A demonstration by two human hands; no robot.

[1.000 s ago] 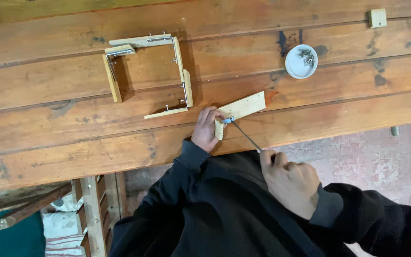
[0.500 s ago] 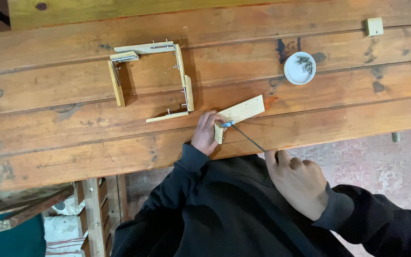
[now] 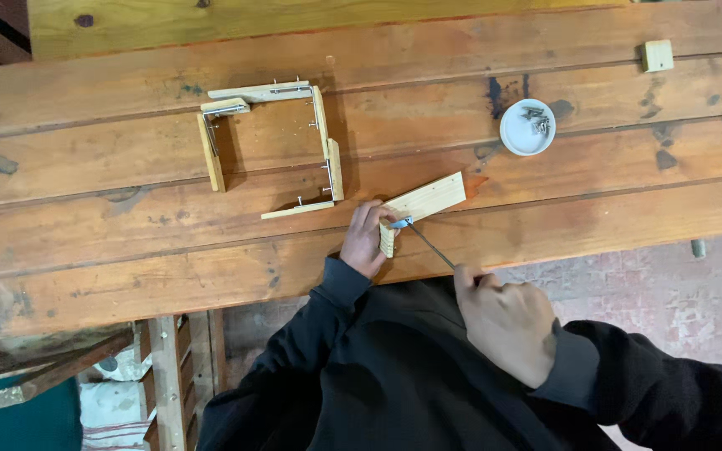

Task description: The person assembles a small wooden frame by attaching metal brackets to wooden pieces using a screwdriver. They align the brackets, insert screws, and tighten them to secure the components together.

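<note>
A worn desk [image 3: 127, 242] of long reddish-brown planks is filling the upper frame, with pinkish paving showing at lower right beyond its edge. Near centre, the left hand [image 3: 367, 240] is pressing on the near end of a pale wood strip [image 3: 424, 205], fingers curled and pinching around that end where a small blue piece sits. The right hand [image 3: 507, 321], lower centre-right, is closing tight around the handle of a thin metal-shafted screwdriver [image 3: 429, 245], whose tip is meeting the strip's end; the fastener itself is too small to make out. To the upper left, an unfinished square frame [image 3: 271, 150] of similar strips is standing with brackets at its corners and its lower-left side open. Judging by that gap, this strip is likely the remaining piece. A white dish of screws [image 3: 527, 126] is sitting upper right, with two small wood blocks [image 3: 656, 56] beyond it.
</note>
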